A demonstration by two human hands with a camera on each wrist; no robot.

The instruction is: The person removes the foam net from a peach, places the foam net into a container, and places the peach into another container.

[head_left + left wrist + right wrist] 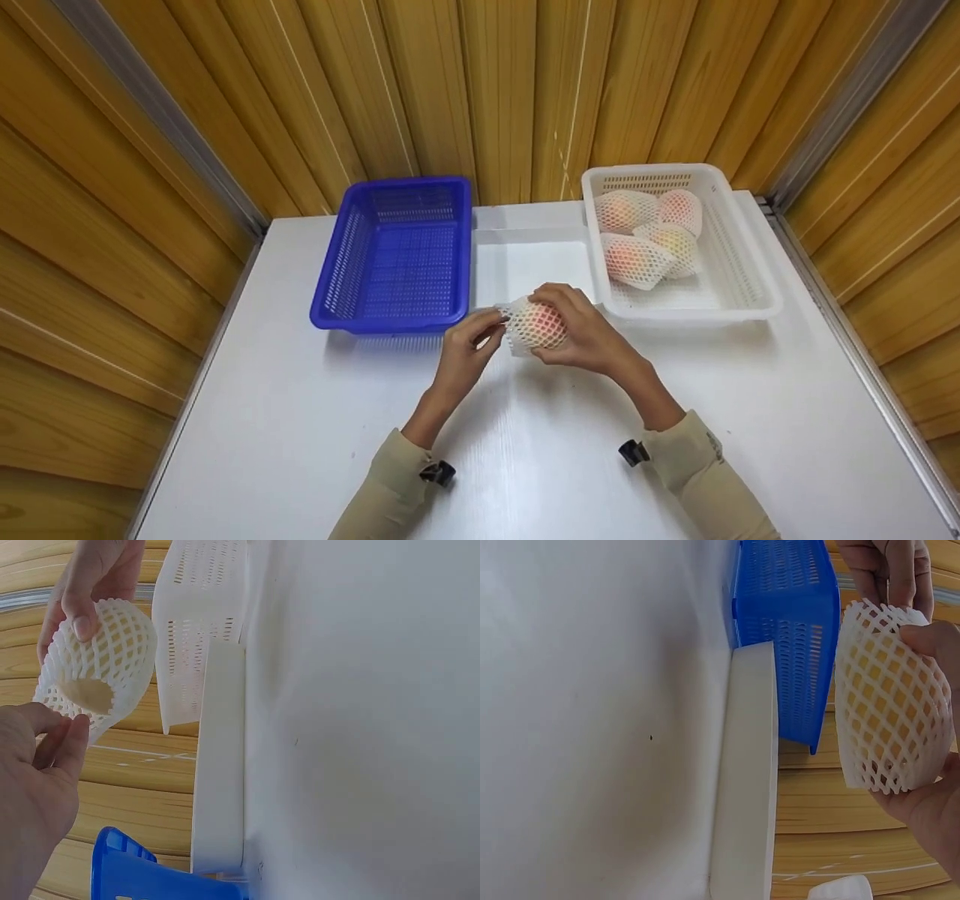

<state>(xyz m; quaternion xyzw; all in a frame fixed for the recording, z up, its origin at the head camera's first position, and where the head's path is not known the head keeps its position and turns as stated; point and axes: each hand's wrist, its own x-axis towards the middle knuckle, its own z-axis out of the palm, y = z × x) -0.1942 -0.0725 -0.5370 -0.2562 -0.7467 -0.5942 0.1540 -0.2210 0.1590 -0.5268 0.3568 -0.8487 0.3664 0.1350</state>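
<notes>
A round red-and-yellow fruit (549,327) in a white foam net (518,339) is held up over the middle of the table. My right hand (592,337) grips it from the right, thumb and fingers spread round the netted sides. On the left, the thumb and fingertips of my left hand (466,358) pinch the net's edge. In the left wrist view, the net's open end (88,718) gapes beside the left fingertips, with pale fruit skin inside. The right wrist view shows yellowish skin through the mesh (889,701).
A blue plastic basket (318,296) with nothing in it stands at the left. At the right, a white basket (765,296) holds several netted fruits (634,259). Between them lies a shallow white tray (532,262). Wooden panels (495,97) close off the back and sides.
</notes>
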